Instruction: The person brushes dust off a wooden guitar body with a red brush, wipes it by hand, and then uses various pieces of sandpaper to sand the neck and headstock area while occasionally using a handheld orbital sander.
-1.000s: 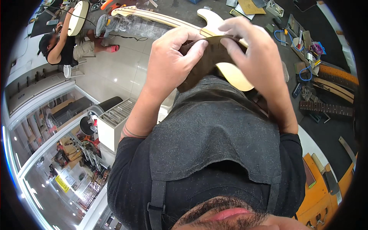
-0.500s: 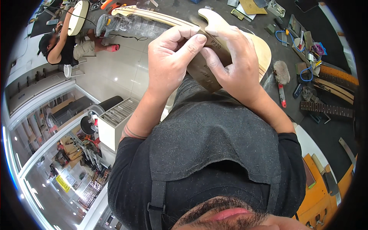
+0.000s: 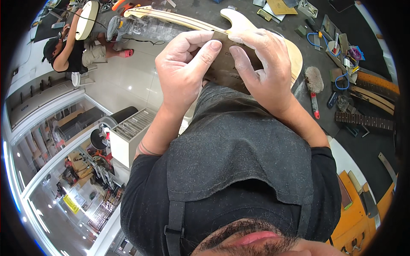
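Since half a second ago the two hands have drawn a little apart, and the brown abrasive sheet (image 3: 224, 64), which slanted down toward the lap, now stretches more squarely between them. From where I stand, the left hand (image 3: 181, 70) has its thumb and forefinger pinching the sheet's upper left corner, the other fingers curled in behind. The right hand (image 3: 269, 64) keeps thumb and forefinger spread, with the sheet showing in the gap between; whether those fingers grip its far side I can't quite tell, since the knuckles block my view. Just beyond the fingers of both hands lies a pale wooden guitar (image 3: 295, 53), its neck (image 3: 175, 18) running off past the left fingers and its body passing behind the right ones. To the right of the right fingers, a fluffy brush (image 3: 315, 81) with a red handle rests on the dark worktop (image 3: 205, 7), and farther right there's a dark fretboard (image 3: 363, 120). Nearer the body than the fingers is a dark apron (image 3: 239, 145). Well off to the left of the left fingers, a co-worker (image 3: 64, 55) is at a cream guitar body (image 3: 87, 21).
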The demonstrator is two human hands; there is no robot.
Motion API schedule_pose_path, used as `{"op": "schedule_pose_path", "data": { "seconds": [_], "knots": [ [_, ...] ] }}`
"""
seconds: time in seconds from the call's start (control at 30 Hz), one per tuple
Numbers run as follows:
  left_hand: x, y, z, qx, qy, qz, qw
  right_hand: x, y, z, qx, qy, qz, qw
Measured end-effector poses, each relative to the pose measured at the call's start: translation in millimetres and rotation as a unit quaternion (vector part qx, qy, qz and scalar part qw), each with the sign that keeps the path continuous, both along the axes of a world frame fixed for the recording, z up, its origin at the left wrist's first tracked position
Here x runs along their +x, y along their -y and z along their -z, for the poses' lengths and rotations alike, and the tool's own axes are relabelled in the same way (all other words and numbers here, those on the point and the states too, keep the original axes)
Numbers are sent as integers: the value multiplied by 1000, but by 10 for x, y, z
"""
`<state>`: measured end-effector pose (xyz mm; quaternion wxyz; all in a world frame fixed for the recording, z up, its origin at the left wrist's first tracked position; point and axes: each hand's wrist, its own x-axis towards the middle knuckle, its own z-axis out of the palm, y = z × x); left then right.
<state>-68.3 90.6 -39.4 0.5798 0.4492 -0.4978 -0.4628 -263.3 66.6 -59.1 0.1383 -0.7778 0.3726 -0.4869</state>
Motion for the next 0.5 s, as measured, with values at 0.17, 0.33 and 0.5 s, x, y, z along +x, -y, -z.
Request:
{"op": "schedule_pose_path", "data": {
  "seconds": [0.17, 0.33, 0.5],
  "knots": [
    [-2, -22, -23, 8, 52, -16, 998, 59, 6, 22, 13, 22, 5, 1000],
    [-7, -4, -47, -46, 133, -19, 990, 60, 19, 8, 18, 36, 9, 999],
    [30, 43, -46, -103, 216, -21, 971, 22, 34, -40, 8, 27, -12, 1000]
  ]
}}
